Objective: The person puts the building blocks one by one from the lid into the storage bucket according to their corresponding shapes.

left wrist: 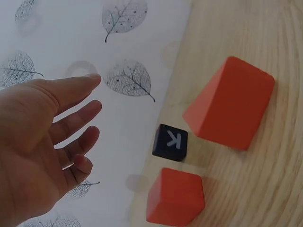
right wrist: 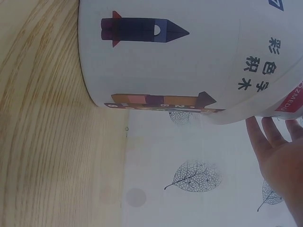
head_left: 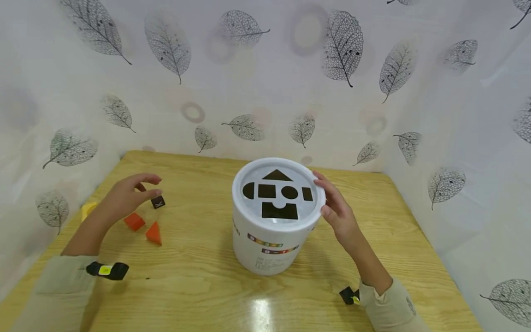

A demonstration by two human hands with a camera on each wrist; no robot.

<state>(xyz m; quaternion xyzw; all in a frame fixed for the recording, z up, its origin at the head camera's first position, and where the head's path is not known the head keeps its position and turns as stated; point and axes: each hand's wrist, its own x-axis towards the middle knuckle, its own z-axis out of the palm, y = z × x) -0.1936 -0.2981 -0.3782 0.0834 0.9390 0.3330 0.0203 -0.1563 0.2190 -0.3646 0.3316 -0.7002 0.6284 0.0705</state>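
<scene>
A white round bucket (head_left: pixel 257 258) stands upright, its lid (head_left: pixel 249 210) cut with several dark shaped holes. My right hand (head_left: pixel 342 221) touches the right side of the lid's rim with its fingers and thumb. The right wrist view shows the bucket's printed wall (right wrist: pixel 165 66) and that hand (right wrist: pixel 284 161) at the lid's edge. My left hand (head_left: pixel 124 196) hovers, fingers relaxed and holding nothing, near a small black block (left wrist: pixel 171 142) marked K. Close by lie a red cube-like block (left wrist: pixel 177 196) and a red triangular block (left wrist: pixel 234 104).
A yellow block (head_left: pixel 88 210) lies partly hidden behind my left forearm. The wooden table (head_left: pixel 199 295) meets a leaf-patterned white curtain (head_left: pixel 265 92) at the back and sides. Black wrist straps (head_left: pixel 108 270) sit at both sleeves.
</scene>
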